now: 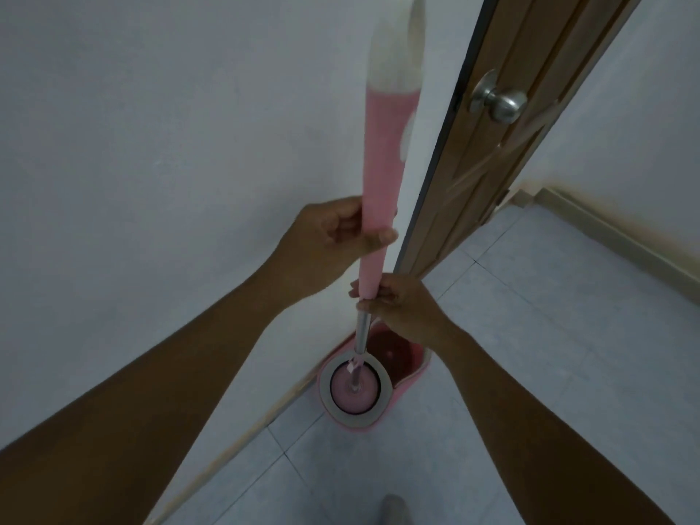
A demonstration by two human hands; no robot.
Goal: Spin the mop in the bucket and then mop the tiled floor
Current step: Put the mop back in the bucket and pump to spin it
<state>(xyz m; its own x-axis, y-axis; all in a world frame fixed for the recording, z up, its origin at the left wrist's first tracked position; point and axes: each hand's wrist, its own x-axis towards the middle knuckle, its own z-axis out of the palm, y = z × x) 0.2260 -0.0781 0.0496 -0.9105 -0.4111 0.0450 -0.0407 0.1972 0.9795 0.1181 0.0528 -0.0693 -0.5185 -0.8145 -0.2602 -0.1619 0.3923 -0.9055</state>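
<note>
Both hands wrapped round mop (378, 206) handle, upright, near vertical. Left hand (333, 236) higher, gripping pink sleeve, thumb across front, fingers curled behind. Right hand (397, 303) lower, pinched at bottom end of pink sleeve where bare metal pole starts. Handle top white, blurred, close to camera.

Metal pole runs down into bucket (411, 367). Bucket pink, on tiled floor (549, 335), tight against wall (151, 126) base, just beside door (492, 145) edge. Two compartments: near one a round spinner basket (354, 390) with grey ring rim, mop head sitting inside, pink disc visible, pole entering at centre; strands not visible. Far compartment darker, reddish inside, water level unclear. Small pink clip or tag on pole just above basket, detail too small to read.

No readable writing or brand on mop or bucket.

Door wooden, brown, panelled, ajar, metal round knob (500, 102) on face. Skirting (606, 236) pale, running along far wall behind door. Floor tiles light grey-blue, dark grout lines. Pale strip along wall base at left. Grey blurred shape at bottom edge, possibly foot (394, 509), cannot tell. Both forearms bare, reaching in from lower corners.
</note>
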